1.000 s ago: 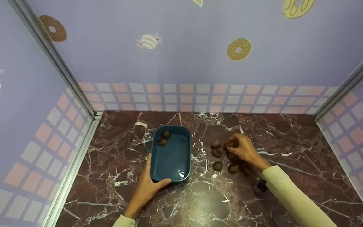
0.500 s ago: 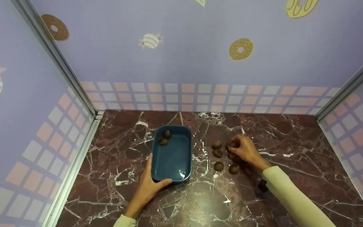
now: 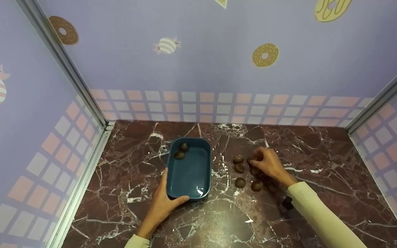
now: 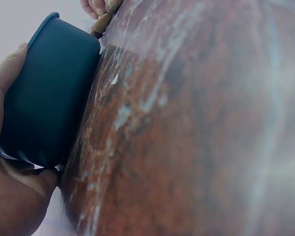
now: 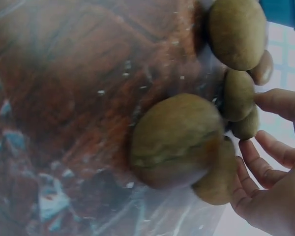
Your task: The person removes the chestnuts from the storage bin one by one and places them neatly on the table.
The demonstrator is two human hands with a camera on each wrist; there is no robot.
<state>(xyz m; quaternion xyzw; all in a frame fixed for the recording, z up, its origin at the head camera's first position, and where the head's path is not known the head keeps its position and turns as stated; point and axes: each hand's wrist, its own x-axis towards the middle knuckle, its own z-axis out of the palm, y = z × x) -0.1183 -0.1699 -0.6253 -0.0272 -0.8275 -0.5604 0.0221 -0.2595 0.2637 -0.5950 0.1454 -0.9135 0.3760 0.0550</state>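
A deep teal, rounded rectangular dish [image 3: 191, 177] stands on the marble-patterned surface, left of centre in the head view. Two brown rounded pieces [image 3: 179, 155] lie in its far left corner. My left hand [image 3: 162, 199] grips the dish's near left corner, fingers along its side and thumb at the near edge. Several more brown, egg-shaped pieces [image 3: 240, 182] lie in a loose cluster to the right. Over the far side of that cluster, my right hand [image 3: 268, 162] pinches one brown piece [image 5: 246, 126] between thumb and fingers. Other pieces are partly hidden beneath this hand.
Lilac patterned panels [image 3: 205, 69] close in the dark red marbled surface [image 3: 215, 220] at the back and both sides, with metal corner posts [image 3: 384, 88]. A small dark object [image 3: 287, 203] shows beside the right sleeve.
The right hand has shifted only slightly among the pieces. The left hand stays at the dish. The whole head view has drifted a little.
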